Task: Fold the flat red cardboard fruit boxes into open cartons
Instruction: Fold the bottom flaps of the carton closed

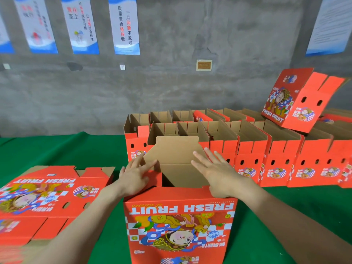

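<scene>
Carton upright; left hand flat, fingers straight, on flap; right hand spread over rim, holding nothing.

the bottom of the front carton is cut off by the lower edge, and its inside is too dark to see. the flat box runs out of the left edge, and its near corner is blurred. the row of folded cartons goes past the right edge. the text on the right poster is too blurred to read.
</scene>
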Motion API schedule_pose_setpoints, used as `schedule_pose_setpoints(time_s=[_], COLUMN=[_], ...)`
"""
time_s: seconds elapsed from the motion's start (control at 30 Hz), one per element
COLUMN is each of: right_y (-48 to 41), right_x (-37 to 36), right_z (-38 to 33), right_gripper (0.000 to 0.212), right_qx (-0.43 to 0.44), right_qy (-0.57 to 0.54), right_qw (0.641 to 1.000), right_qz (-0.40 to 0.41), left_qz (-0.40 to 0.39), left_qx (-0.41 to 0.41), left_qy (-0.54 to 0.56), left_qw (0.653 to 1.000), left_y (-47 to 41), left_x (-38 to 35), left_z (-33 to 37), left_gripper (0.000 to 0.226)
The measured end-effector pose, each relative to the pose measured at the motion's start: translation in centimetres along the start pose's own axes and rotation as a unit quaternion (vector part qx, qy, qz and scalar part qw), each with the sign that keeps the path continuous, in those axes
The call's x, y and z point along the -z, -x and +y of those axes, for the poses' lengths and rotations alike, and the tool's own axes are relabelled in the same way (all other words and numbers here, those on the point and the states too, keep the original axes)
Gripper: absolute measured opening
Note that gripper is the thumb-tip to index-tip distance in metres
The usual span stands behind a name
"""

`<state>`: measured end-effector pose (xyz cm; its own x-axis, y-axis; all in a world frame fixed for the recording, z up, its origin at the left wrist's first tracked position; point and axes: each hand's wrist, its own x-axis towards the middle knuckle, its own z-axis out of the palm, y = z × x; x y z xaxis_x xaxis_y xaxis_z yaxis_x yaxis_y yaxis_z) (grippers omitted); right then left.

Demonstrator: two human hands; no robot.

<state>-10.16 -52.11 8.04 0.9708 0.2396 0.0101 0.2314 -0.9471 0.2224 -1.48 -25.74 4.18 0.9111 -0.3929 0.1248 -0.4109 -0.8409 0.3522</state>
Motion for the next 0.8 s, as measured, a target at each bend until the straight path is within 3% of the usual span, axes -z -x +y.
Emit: schedule_pose_setpoints(time_s=[0.1, 0.23, 0.3, 0.4, 0.47, 0.63, 0.73, 0.8], right_y=[0.9, 2.0, 2.0, 2.0, 1.8, 1.7, 1.6, 1.3], right_x=[-1.0, -2.1, -3.0, -4.4, -4.7, -4.8, -4.8, -4.5], right_z=[0.5, 0.6, 0.8, 1.1, 1.1, 0.9, 1.2, 1.4], right_gripper=[0.093, 0.092, 0.080, 0.037, 0.015, 0.013, 0.009, 0.011], right_qx=[0.075, 0.139, 0.103, -0.011, -0.066, -0.122, -0.138, -0.141], right_qy=[-0.116, -0.197, -0.246, -0.376, -0.389, -0.388, -0.413, -0.409], right_qw=[0.989, 0.960, 0.947, 0.894, 0.868, 0.836, 0.828, 0.843], right_qz=[0.050, 0.139, 0.180, 0.244, 0.302, 0.367, 0.354, 0.320], left_qz=[-0.010, -0.001, 0.015, 0.077, 0.097, 0.114, 0.098, 0.071], left_qx=[-0.031, -0.085, -0.098, -0.135, -0.151, -0.115, -0.096, -0.073], left_qy=[0.104, 0.121, 0.123, 0.173, 0.200, 0.187, 0.176, 0.164], left_qw=[0.994, 0.989, 0.987, 0.972, 0.963, 0.969, 0.975, 0.981], left_y=[-0.5, -0.9, -1.1, -0.9, -0.6, 0.0, -0.1, -0.4], left_x=[0.3, 0.3, 0.3, 0.3, 0.2, 0.2, 0.9, 1.3], left_z=[-0.4, -0.5, -0.6, -0.6, -0.6, -0.6, 0.1, 0.6], left_gripper=[0.070, 0.068, 0.069, 0.069, 0.068, 0.040, 0.031, 0.017])
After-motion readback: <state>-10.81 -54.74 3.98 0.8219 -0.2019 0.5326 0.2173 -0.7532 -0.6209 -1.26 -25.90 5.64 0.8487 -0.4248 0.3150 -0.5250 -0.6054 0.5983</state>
